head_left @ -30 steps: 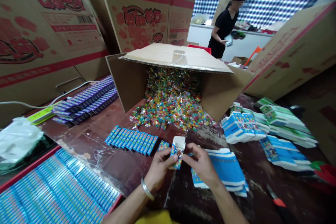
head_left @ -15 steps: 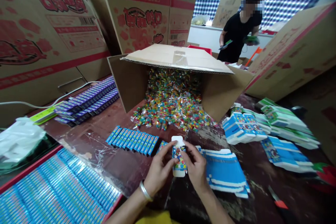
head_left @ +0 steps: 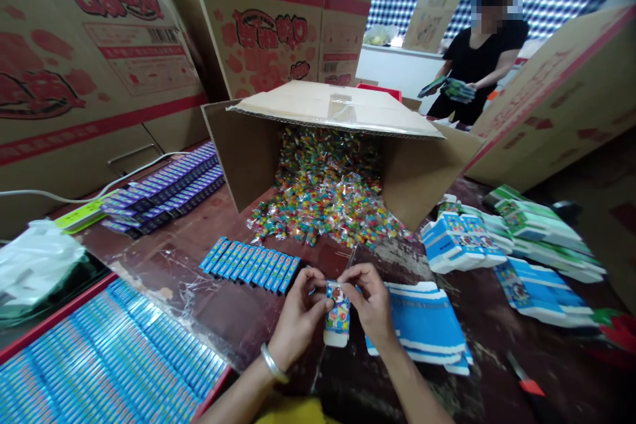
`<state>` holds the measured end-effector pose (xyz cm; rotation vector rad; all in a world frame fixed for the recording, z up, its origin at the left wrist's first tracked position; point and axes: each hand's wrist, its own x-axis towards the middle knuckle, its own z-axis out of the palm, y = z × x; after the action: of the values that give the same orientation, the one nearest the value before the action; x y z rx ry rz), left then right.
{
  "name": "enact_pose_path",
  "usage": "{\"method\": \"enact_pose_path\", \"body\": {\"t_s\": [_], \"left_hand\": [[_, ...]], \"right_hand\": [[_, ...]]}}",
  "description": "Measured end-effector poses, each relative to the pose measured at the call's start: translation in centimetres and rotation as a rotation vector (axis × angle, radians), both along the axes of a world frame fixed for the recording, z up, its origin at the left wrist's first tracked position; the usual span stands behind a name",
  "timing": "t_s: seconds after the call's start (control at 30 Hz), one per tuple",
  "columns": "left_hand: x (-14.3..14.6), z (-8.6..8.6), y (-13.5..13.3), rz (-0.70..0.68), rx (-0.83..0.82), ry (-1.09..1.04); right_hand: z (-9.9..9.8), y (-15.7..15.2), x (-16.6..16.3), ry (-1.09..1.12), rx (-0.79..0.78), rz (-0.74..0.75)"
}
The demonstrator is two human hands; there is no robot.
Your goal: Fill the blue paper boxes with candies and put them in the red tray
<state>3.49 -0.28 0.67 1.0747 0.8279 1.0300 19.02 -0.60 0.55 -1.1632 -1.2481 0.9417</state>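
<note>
Watching remotely, I see the left hand point(head_left: 302, 310) and right hand point(head_left: 368, 305) pinching a small rectangular blue cardboard box point(head_left: 338, 315) over the scratched brown tabletop point(head_left: 251, 321), presumably steadying its upper end.

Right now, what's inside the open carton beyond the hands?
A heap of colourful wrapped candies lies inside the carton, spilling onto the table. The carton's back and floor are hidden by the heap.

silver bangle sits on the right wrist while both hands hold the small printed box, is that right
Wrong wrist: the head view shows the silver bangle on the left one. The left hand and right hand do both hold the small printed box.
</note>
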Motion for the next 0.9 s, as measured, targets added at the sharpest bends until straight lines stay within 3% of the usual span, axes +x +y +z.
{"method": "enact_pose_path", "body": {"t_s": [0.23,0.5,0.73,0.9], "left_hand": [[-0.7,0.5,0.2,-0.023,0.043,0.138],[-0.8,0.6,0.2,-0.094,0.048,0.14],[-1.3,0.2,0.5,-0.094,-0.011,0.123],[-1.3,-0.4,0.6,-0.061,-0.087,0.041]], "right_hand": [[1.3,1.1,0.9,-0.057,-0.209,0.145],[0.9,1.9,2.1,-0.041,-0.312,0.18],[1.9,0.6,1.2,-0.201,-0.147,0.184],[1.4,0.6,2.4,-0.296,-0.147,0.279]]}}
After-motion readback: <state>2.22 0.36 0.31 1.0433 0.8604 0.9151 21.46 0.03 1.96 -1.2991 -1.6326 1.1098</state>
